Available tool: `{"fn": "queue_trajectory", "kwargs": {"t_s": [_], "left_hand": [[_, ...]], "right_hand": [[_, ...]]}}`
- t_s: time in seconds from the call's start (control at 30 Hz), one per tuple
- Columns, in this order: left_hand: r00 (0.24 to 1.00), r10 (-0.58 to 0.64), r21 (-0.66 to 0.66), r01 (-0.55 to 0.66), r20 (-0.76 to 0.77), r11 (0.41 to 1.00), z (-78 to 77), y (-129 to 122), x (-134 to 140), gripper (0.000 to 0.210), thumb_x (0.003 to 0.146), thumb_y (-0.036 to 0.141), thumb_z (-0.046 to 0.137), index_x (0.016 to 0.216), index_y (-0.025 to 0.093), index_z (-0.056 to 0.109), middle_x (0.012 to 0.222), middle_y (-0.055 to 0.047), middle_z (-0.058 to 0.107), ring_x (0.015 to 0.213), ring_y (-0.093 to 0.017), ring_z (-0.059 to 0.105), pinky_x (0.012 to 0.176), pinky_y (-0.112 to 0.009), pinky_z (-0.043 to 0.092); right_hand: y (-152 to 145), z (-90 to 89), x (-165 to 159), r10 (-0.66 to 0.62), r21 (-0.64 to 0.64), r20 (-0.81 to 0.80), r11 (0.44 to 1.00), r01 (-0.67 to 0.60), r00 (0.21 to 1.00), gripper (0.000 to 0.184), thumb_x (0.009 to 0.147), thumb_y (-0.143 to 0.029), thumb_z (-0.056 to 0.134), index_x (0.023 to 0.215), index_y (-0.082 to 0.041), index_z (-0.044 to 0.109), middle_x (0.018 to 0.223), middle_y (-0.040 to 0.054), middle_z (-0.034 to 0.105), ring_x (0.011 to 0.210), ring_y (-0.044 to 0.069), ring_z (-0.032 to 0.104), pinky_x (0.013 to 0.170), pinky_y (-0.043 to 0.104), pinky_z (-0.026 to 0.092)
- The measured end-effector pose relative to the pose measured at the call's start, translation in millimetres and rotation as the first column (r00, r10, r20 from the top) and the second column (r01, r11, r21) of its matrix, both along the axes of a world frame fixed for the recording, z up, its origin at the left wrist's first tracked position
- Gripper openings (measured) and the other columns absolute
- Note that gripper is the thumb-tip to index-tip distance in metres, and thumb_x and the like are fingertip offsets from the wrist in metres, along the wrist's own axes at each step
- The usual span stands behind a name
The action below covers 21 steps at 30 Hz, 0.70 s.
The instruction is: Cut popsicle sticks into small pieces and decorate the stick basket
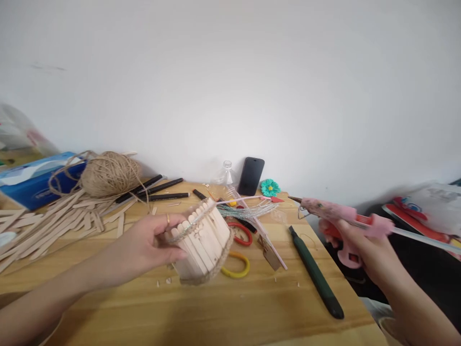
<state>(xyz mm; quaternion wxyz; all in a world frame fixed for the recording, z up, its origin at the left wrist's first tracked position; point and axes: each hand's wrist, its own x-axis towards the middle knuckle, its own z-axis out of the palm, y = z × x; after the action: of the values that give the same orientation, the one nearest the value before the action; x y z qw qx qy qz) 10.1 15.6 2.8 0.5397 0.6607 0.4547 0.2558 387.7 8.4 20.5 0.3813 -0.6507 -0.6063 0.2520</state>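
Observation:
My left hand point(147, 245) grips a small box made of wooden craft sticks point(205, 238), held tilted above the table. Twine runs along its lower edge, and a glittery cord crosses it near the rounded stick ends. In my right hand point(356, 240) is a pink glue gun point(329, 211), its nozzle pointing left and a clear glue stick coming out of its back. The glue gun is apart from the box, over the table's right edge. Behind the box lie red-handled scissors point(241, 234) and a yellow ring-shaped handle point(237, 265), partly hidden.
A ball of twine point(110, 174), loose craft sticks point(72, 221), black pens point(163, 196) and a blue tissue pack point(39, 180) lie left. A phone point(251, 176) leans on the wall beside a green flower point(270, 188). A dark green tool point(317, 274) lies right.

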Motion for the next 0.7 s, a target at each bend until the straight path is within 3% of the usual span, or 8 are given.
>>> {"fn": "queue_trajectory", "kwargs": {"t_s": [0.07,0.17,0.37,0.47,0.57,0.7], "left_hand": [[0.999,0.041,-0.003,-0.041,-0.008,0.999,-2.6,1,-2,0.03,0.068,0.025,0.064,0.097,0.018,0.064,0.084,0.003,0.068,0.077,-0.014,0.061,0.067,-0.018,0.047],[0.993,0.118,0.015,-0.117,-0.024,0.993,-5.6,2,-2,0.033,0.067,0.025,0.064,0.099,0.017,0.064,0.083,0.002,0.07,0.076,-0.015,0.061,0.067,-0.019,0.047],[0.976,0.202,0.056,-0.198,-0.078,0.979,-7.2,2,0,0.034,0.065,0.03,0.065,0.096,0.015,0.065,0.085,-0.001,0.071,0.078,-0.02,0.062,0.069,-0.023,0.047],[0.975,0.206,0.065,-0.201,-0.087,0.977,-7.2,2,0,0.035,0.065,0.031,0.064,0.096,0.015,0.065,0.083,-0.001,0.071,0.077,-0.02,0.062,0.069,-0.024,0.047],[0.97,0.228,0.06,-0.224,-0.082,0.973,-6.9,2,-1,0.037,0.065,0.029,0.064,0.099,0.014,0.064,0.081,0.0,0.071,0.075,-0.019,0.062,0.068,-0.025,0.048],[0.965,0.253,0.06,-0.249,-0.073,0.967,-6.4,1,-1,0.037,0.065,0.029,0.065,0.099,0.014,0.064,0.081,0.0,0.071,0.074,-0.019,0.062,0.067,-0.025,0.048]], "right_hand": [[10,-7.0,17,-0.014,-0.123,-0.016,0.992,0.012,1.0,0.053,0.075,-0.057,0.054,0.117,-0.025,0.058,0.061,-0.0002,0.052,0.039,0.008,0.034,0.028,0.016,0.018],[20,-28.0,40,0.002,-0.232,-0.007,0.973,-0.003,1.0,0.056,0.073,-0.055,0.057,0.117,-0.021,0.058,0.057,-0.0013,0.053,0.035,0.006,0.025,0.029,0.017,0.014],[35,-69.8,71,0.029,-0.247,0.013,0.969,-0.025,0.999,0.037,0.069,-0.05,0.064,0.086,-0.017,0.067,0.043,-0.005,0.045,0.035,0.007,0.031,0.032,0.022,0.023],[42,-80.6,79,0.015,-0.262,0.028,0.965,-0.007,1.0,0.031,0.078,-0.045,0.061,0.085,-0.015,0.066,0.055,-0.0016,0.055,0.04,0.009,0.044,0.035,0.022,0.034],[48,-88.2,86,-0.022,-0.279,0.049,0.96,0.035,0.999,0.024,0.088,-0.035,0.054,0.096,-0.013,0.061,0.08,0.0012,0.063,0.06,0.012,0.059,0.052,0.025,0.049],[54,-94.7,96,-0.076,-0.289,0.067,0.953,0.092,0.995,0.025,0.089,-0.03,0.053,0.109,-0.014,0.056,0.105,0.0052,0.06,0.085,0.019,0.061,0.071,0.036,0.053]]}}
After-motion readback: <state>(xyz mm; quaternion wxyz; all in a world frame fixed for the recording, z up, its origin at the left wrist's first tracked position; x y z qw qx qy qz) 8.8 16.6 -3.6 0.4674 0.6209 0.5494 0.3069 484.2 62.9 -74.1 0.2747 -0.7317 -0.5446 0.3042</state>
